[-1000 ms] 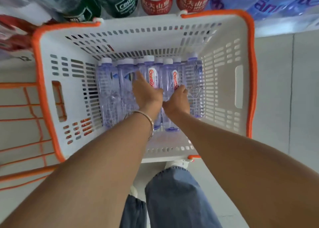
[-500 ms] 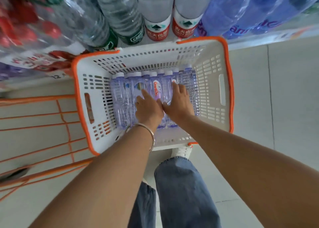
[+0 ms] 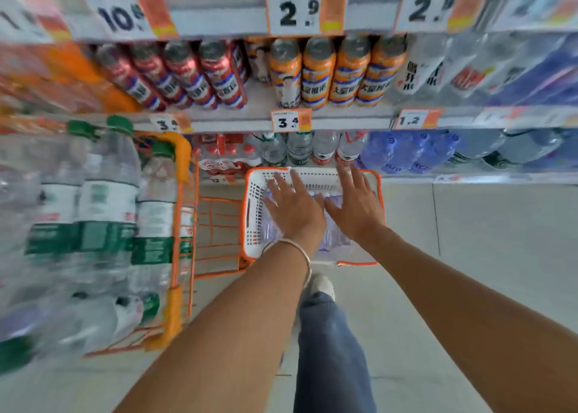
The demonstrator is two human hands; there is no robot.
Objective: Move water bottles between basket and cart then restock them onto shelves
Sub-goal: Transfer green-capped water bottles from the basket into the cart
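Note:
A white basket with an orange rim [image 3: 250, 219] sits on the floor in front of the shelves. Several clear purple-tinted water bottles [image 3: 331, 240] lie in it, mostly hidden by my hands. My left hand [image 3: 294, 212], with a bracelet at the wrist, hovers above the basket with fingers spread and holds nothing. My right hand [image 3: 356, 203] is beside it, also spread and empty. An orange wire cart [image 3: 184, 212] to the left carries large green-labelled water bottles [image 3: 106, 206].
Shelves [image 3: 328, 118] with price tags run across the top, stocked with red and orange drink bottles and, on the lowest level, water bottles [image 3: 312, 148] and blue bottle packs [image 3: 406, 153]. Grey tiled floor [image 3: 484, 240] lies to the right. My jeans leg and shoe are below.
The view has pulled up and back, bringing the shelves and cart into sight. Both hands have lifted off the bottles in the basket and opened.

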